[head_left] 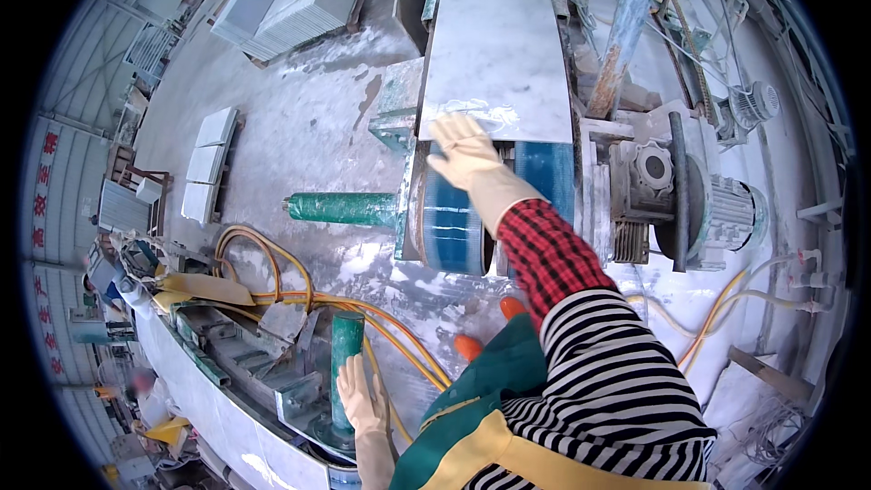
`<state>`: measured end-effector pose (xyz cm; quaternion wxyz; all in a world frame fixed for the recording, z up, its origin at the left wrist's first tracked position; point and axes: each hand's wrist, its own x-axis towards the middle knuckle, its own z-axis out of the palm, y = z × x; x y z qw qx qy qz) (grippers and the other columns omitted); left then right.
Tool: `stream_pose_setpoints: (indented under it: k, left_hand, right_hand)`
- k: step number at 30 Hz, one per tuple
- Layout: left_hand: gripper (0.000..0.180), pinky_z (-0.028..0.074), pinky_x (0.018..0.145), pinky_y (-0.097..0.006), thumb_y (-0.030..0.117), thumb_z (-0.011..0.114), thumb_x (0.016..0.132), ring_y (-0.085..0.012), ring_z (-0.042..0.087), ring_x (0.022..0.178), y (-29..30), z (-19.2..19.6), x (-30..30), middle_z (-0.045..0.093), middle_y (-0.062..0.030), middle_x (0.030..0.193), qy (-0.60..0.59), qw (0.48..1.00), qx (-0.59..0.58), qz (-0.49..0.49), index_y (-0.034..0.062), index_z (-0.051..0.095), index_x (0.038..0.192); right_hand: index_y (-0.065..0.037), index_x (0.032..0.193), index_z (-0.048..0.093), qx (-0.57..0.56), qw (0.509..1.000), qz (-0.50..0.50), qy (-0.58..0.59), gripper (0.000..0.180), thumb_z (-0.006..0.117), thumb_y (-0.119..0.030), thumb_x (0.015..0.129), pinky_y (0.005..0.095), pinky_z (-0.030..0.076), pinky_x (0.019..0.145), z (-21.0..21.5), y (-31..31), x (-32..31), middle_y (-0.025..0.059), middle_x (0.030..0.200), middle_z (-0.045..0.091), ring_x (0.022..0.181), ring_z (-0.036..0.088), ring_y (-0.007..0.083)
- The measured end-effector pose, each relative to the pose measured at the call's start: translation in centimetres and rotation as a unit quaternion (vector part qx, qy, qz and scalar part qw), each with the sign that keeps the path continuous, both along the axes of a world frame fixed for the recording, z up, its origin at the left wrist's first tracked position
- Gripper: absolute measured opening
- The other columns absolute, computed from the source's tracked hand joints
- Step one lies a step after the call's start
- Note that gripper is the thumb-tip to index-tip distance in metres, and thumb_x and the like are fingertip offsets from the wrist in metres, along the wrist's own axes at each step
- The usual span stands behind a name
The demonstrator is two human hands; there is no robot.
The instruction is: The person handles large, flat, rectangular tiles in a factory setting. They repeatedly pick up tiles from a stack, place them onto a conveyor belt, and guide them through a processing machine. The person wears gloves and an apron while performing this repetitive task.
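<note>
A large pale stone slab (497, 45) lies on a conveyor, its near end reaching over the blue belts (452, 231). My right hand (464, 152), in a cream rubber glove, rests its fingertips on the slab's wet near-left corner. Its fingers are stretched out and the thumb is apart; it grips nothing. Lower down on the left, my left hand (359, 399), gloved the same way, is beside an upright green roller (347, 358). The fingers there are extended, seemingly touching the roller's side without wrapping round it.
Another green roller (343, 208) juts left from the conveyor. A motor (726, 213) with gearing stands on its right. Yellow hoses (390, 318) cross the wet floor between the machines. Stacked slabs (308, 9) stand far left, a smaller stack (209, 163) nearer. A rusty post (626, 36) rises right.
</note>
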<state>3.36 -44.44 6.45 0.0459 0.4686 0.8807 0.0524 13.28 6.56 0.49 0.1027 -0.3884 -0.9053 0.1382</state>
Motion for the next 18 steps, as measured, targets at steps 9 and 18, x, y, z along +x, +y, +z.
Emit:
stream_pose_setpoints:
  k: [9, 18]
  left_hand:
    - [0.057, 0.034, 0.118, -0.057, 0.011, 0.068, 0.094, -0.0474, 0.048, 0.136, -1.8, -1.5, -0.8, 0.054, -0.0247, 0.147, -0.019, 0.999, 0.025, 0.004, 0.0007, 0.051, 0.147]
    - [0.053, 0.037, 0.114, -0.054, 0.015, 0.067, 0.094, -0.0465, 0.050, 0.131, -9.3, -3.2, -6.5, 0.058, -0.0251, 0.142, 0.008, 0.998, 0.053, 0.036, 0.0008, 0.055, 0.144]
  right_hand:
    - [-0.007, 0.161, 0.038, 0.078, 0.977, -0.200, 0.015, 0.079, 0.055, -0.054, 0.100, 0.0438, 0.018, 0.130, -1.1, 1.3, 15.1, 0.0185, 0.168, 0.034, 0.156, 0.028, 0.0344]
    - [0.000, 0.158, 0.039, 0.153, 0.952, -0.264, 0.008, 0.071, 0.051, -0.044, 0.103, 0.0504, 0.020, 0.128, -4.1, -8.6, 17.4, 0.0250, 0.165, 0.036, 0.152, 0.033, 0.0416]
